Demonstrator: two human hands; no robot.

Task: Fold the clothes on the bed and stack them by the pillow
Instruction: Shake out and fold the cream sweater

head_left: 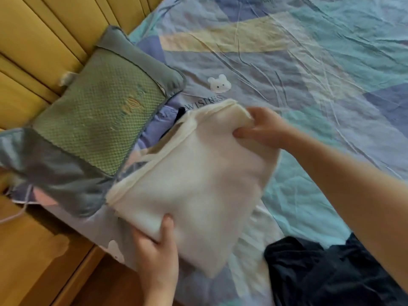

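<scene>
Spanning most of the view, the bed [287, 62] carries a pillow [95, 111], and just beside it sits the folded cream garment [194, 184] (seemingly being placed there). Left hand [159, 250] and right hand [265, 129] pinch opposite edges, probably to keep the folds together; dark clothes [320, 272] wait nearby.

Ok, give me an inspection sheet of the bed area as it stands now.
Surface: bed sheet, patchwork blue, teal and yellow, creased, with a small bear print.
Job's things: folded cream garment held beside the green pillow; a dark edge shows under its far side, what it is cannot be told. Dark garment lies crumpled at near right, not yet folded.
Clutter: nothing seen.
Hands: left hand grips the cream garment's near edge, thumb on top; right hand pinches its far corner.
Cables: thin white cord at the pillow's near end.
Surroundings: yellow padded headboard; wooden bed frame at lower left.
</scene>
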